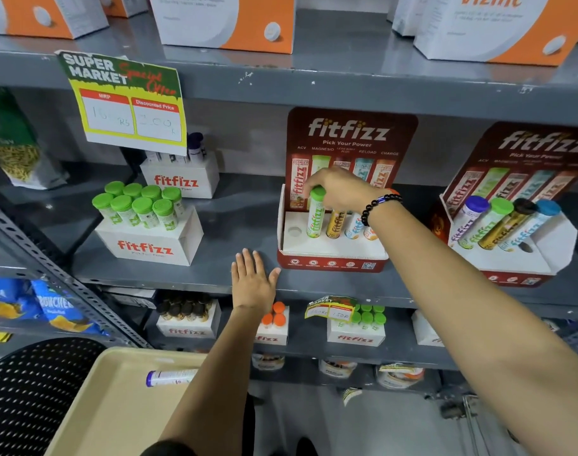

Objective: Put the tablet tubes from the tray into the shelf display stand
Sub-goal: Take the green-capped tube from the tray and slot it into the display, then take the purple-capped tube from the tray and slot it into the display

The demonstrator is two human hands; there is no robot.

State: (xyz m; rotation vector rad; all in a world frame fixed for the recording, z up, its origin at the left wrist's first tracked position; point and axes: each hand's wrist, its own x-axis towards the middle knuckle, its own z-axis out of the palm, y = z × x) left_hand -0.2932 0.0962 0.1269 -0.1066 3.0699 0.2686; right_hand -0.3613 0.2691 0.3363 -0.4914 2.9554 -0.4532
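A red fitfizz display stand point(330, 263) sits on the grey middle shelf point(215, 268). My right hand point(341, 189) grips the green cap of a green tablet tube point(315, 218) standing in the stand's second hole. The leftmost hole point(294, 231) is empty. A yellow tube point(336, 225), a blue tube point(353, 227) and an orange tube point(369, 232) stand to its right, tops hidden by my hand. My left hand point(253, 281) rests flat and open on the shelf edge, left of the stand. A beige tray point(116, 406) below holds one purple-capped tube point(170, 377).
A second fitfizz stand point(518, 261) with several tubes stands at the right. A white box of green-capped tubes point(149, 246) sits left, under a price sign point(126, 100). The lower shelf carries more fitfizz boxes point(355, 337). A black perforated chair point(34, 390) is beside the tray.
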